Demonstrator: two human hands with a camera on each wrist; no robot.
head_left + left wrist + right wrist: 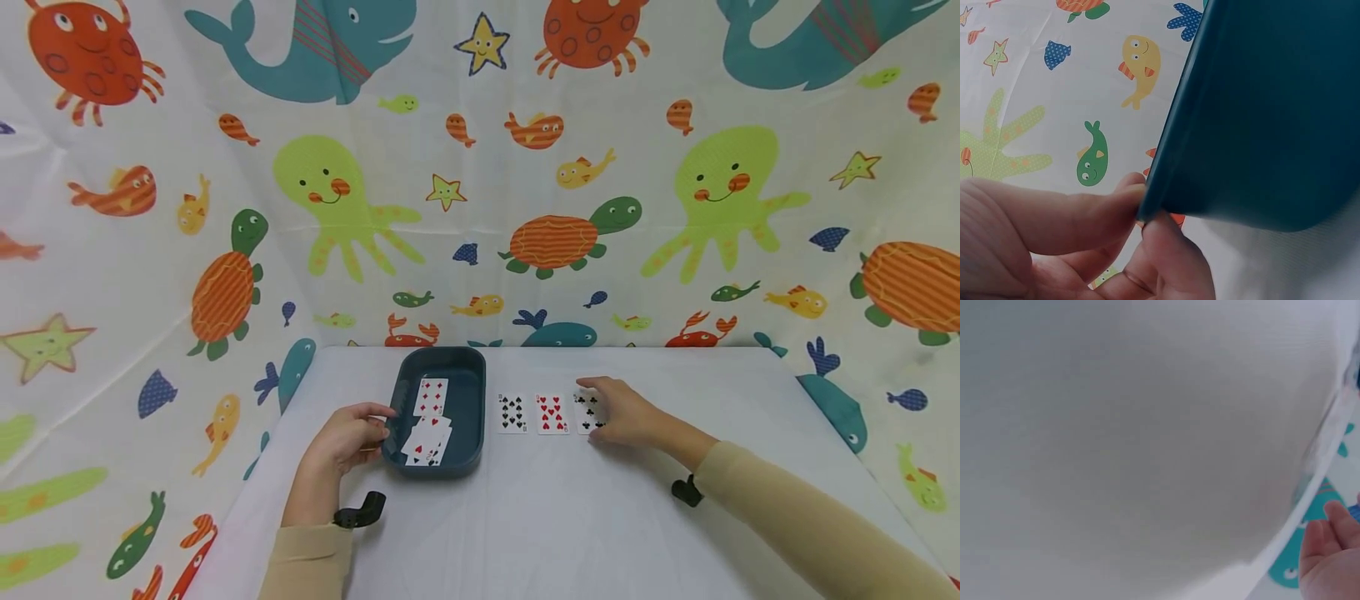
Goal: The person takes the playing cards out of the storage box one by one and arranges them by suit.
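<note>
At the left, my left hand [352, 437] pinches the rim of a dark blue tray [474, 417] between thumb and fingers; the left wrist view shows this tray wall [1260, 125] close up. Inside the tray lie a six of diamonds [431, 397] and a small overlapping pile of playing cards [427, 442]. To the right, my right hand [626, 414] is spread over a black-suited card [587, 411], thumb near its lower edge and a finger by its upper edge. The hand covers the card's right part. Whether the fingers touch it I cannot tell.
Between tray and right hand, a black-suited card [513, 414] and a red heart card [552, 414] lie face up in a row. The white-covered table [570, 517] meets a sea-animal printed cloth [480, 292] behind. Each wrist carries a black mount [362, 510].
</note>
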